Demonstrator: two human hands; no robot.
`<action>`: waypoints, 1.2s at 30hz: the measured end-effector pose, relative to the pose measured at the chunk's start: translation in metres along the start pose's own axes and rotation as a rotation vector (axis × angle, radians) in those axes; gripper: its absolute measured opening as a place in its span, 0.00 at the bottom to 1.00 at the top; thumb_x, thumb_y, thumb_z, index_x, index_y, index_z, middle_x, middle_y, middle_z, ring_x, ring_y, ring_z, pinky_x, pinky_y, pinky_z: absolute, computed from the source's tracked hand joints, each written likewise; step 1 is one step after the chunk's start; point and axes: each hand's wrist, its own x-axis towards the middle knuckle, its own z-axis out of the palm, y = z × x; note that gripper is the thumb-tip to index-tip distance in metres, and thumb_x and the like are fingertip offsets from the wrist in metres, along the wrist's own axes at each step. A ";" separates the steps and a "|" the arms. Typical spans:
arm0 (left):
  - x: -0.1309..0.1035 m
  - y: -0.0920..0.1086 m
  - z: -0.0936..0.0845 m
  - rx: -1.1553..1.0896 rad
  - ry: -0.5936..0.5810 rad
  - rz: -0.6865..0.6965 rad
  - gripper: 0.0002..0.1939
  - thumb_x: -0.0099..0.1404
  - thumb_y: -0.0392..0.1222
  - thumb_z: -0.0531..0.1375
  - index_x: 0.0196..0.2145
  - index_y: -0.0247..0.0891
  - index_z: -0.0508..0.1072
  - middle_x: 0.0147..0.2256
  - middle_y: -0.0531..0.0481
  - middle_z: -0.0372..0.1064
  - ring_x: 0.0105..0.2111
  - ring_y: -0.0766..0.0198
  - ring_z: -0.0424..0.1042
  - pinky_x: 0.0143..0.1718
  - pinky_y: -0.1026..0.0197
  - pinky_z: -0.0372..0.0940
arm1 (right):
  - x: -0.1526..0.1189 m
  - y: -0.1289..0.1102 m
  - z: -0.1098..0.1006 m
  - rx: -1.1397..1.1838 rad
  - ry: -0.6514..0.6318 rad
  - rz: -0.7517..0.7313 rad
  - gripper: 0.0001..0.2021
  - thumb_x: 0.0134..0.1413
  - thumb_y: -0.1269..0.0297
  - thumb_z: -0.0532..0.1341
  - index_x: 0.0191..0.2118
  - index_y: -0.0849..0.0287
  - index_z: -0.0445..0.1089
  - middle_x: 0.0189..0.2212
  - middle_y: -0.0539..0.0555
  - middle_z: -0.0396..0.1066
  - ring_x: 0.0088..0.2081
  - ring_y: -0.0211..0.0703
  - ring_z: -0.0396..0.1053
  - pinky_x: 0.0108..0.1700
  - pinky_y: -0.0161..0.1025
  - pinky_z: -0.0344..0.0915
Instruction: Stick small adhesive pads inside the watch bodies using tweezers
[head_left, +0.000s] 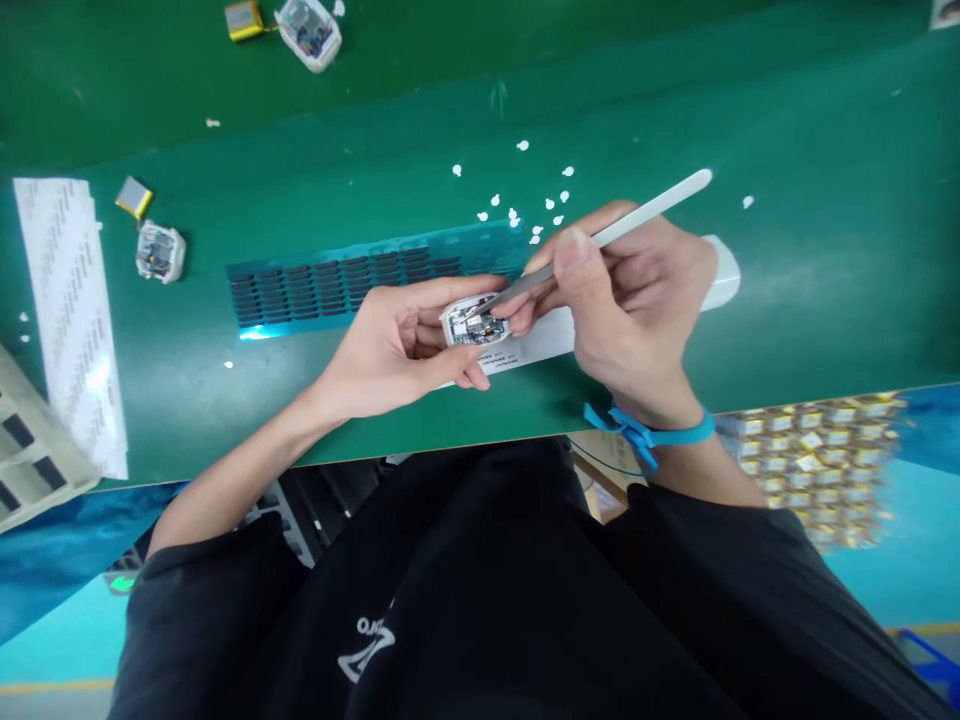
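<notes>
Clock positions are read from the device [478, 322], seen through my head camera. The device, a white shell with its circuit board exposed, is raised over the green table [390, 180]. My left hand [397, 350] has it clamped between thumb and fingers, entering from 8 o'clock. My right hand [634, 305] pinches the tweezers [651, 208] between thumb and fingers; their white end points to 2 o'clock and their tips are at the board. I cannot tell whether the tips touch it. A blue band [664, 437] circles the right wrist.

A printed white strip [536, 345] lies beneath the hands, at 4 o'clock. Blue film [345, 285] bearing dark pads sits between 9 and 10. Small white stickers [523, 146] are scattered mostly around 1 o'clock. A second open unit [160, 252] with its battery [134, 197] is well apart, between 9 and 10; a third [309, 35], also with a battery [244, 20], is at 11. A long white sheet [75, 320] lies at 9.
</notes>
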 end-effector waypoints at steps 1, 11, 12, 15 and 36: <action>0.000 0.000 0.000 0.006 0.001 -0.006 0.24 0.78 0.42 0.64 0.68 0.38 0.71 0.40 0.48 0.86 0.35 0.56 0.88 0.37 0.54 0.87 | 0.000 0.000 0.000 0.009 -0.001 -0.007 0.14 0.67 0.44 0.70 0.34 0.44 0.78 0.27 0.46 0.81 0.24 0.45 0.77 0.25 0.45 0.75; 0.001 -0.003 -0.002 0.037 -0.001 0.013 0.21 0.80 0.37 0.56 0.66 0.40 0.75 0.36 0.50 0.86 0.31 0.55 0.87 0.30 0.55 0.85 | 0.000 0.004 -0.001 -0.036 -0.031 -0.077 0.10 0.71 0.50 0.69 0.36 0.44 0.80 0.27 0.47 0.82 0.22 0.43 0.75 0.23 0.44 0.72; 0.001 -0.003 -0.003 0.043 -0.001 0.003 0.21 0.80 0.37 0.56 0.66 0.40 0.75 0.35 0.50 0.85 0.30 0.55 0.87 0.30 0.55 0.84 | -0.001 0.004 -0.002 -0.048 -0.015 -0.099 0.10 0.71 0.51 0.69 0.36 0.44 0.80 0.28 0.47 0.82 0.23 0.43 0.76 0.23 0.44 0.72; 0.002 -0.001 -0.007 0.157 0.029 0.040 0.19 0.81 0.41 0.56 0.65 0.40 0.76 0.36 0.49 0.85 0.29 0.57 0.86 0.31 0.55 0.84 | -0.002 -0.002 -0.008 -0.085 0.123 -0.192 0.11 0.72 0.48 0.67 0.37 0.42 0.81 0.30 0.47 0.81 0.28 0.44 0.79 0.26 0.45 0.74; 0.013 0.005 -0.045 0.813 0.235 0.307 0.13 0.78 0.40 0.58 0.48 0.42 0.85 0.40 0.49 0.84 0.38 0.58 0.80 0.41 0.54 0.74 | 0.040 0.018 -0.029 -0.519 -0.319 -0.277 0.12 0.71 0.52 0.67 0.34 0.46 0.82 0.44 0.49 0.86 0.42 0.52 0.83 0.47 0.52 0.77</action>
